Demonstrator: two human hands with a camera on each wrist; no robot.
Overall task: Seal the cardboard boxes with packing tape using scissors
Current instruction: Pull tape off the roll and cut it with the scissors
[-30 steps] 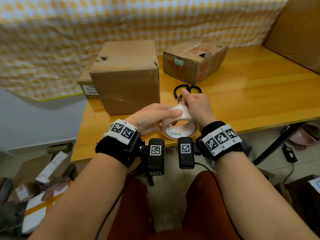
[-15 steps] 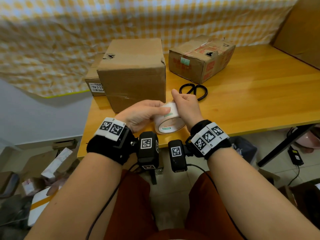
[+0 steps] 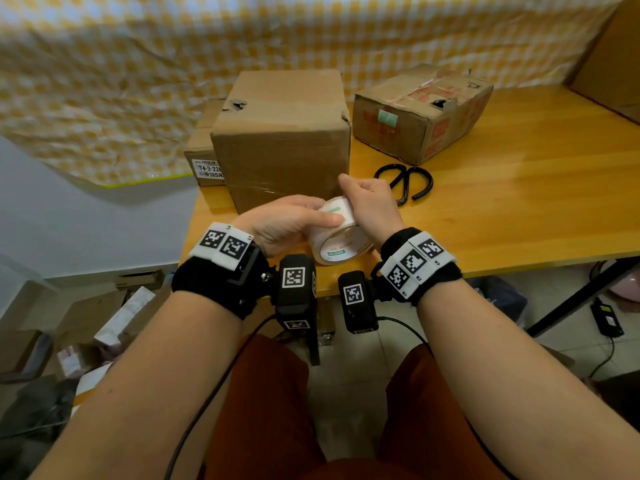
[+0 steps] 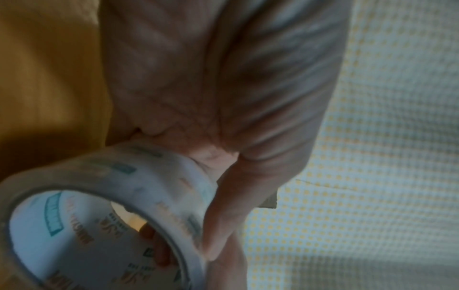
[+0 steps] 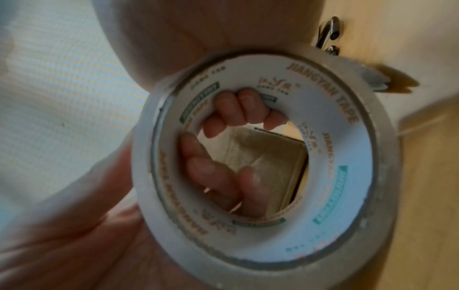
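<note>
Two hands hold one roll of tape (image 3: 341, 237) just above the near edge of the table (image 3: 519, 209). The left hand (image 3: 287, 223) grips the roll, with its thumb lying flat along the outside and its fingers (image 5: 223, 176) curled into the hole in the middle. The right hand (image 3: 370, 206) grips the top of the roll, and its fingertips (image 5: 240, 106) hook into the hole too. No loose end of tape is pulled out yet, as far as I can see.

I think the step now is to find the end of the tape. To do it well, turn the roll slowly and feel for a little ridge with a fingernail. Then peel it up gently so it does not split.

Just behind the hands stands the big box (image 3: 280, 140). A small box (image 3: 202, 157) peeks out beside it on the left. A worn box (image 3: 419, 112) with red marks sits further right. The scissors (image 3: 408, 181) lie on the table near the right hand, ready for cutting.
</note>
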